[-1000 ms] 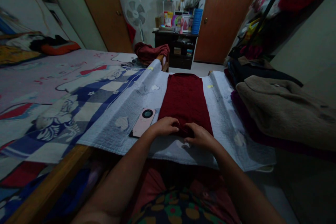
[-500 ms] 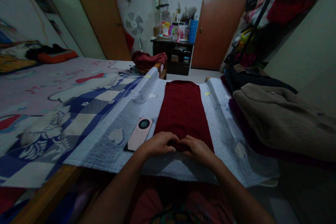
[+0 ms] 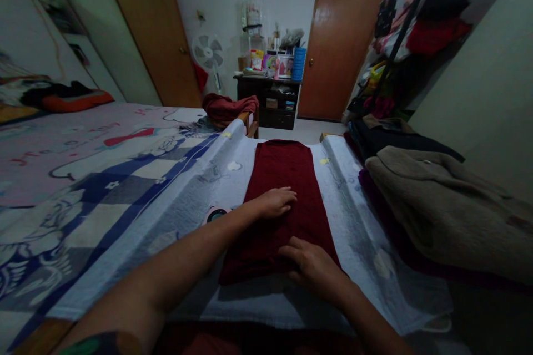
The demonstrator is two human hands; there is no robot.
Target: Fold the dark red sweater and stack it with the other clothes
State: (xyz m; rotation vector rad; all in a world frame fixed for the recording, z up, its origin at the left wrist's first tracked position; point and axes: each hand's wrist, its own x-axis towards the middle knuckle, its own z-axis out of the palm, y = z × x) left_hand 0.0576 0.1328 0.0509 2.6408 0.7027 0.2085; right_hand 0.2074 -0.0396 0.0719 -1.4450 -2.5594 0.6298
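A: Where is the dark red cloth [image 3: 287, 169]?
B: Lying flat as a long, narrow panel on a pale blue cover [image 3: 250, 305], its near edge towards the person.
A: And the left hand [image 3: 278, 202]?
B: Over the middle of the red cloth, palm down, fingers stretched out with nothing pinched between them.
A: The right hand [image 3: 310, 266]?
B: At the red cloth's near edge, towards its right corner. The fingers are loosely bent and the thumb is partly hidden, so I can't tell whether they pinch any fabric.
A: What is beside it?
B: Just left of the red cloth is a pink phone [image 3: 217, 214] with a round black camera ring, partly covered by the left forearm. Farther left of the cloth is a bed [image 3: 83, 144] with a patterned sheet.
A: On the other side?
B: To the right of the red cloth, a brown coat [image 3: 437, 199] lies on a heap. Well beyond the cloth's far end stand a dark cabinet [image 3: 245, 97] and a white fan [image 3: 208, 52].
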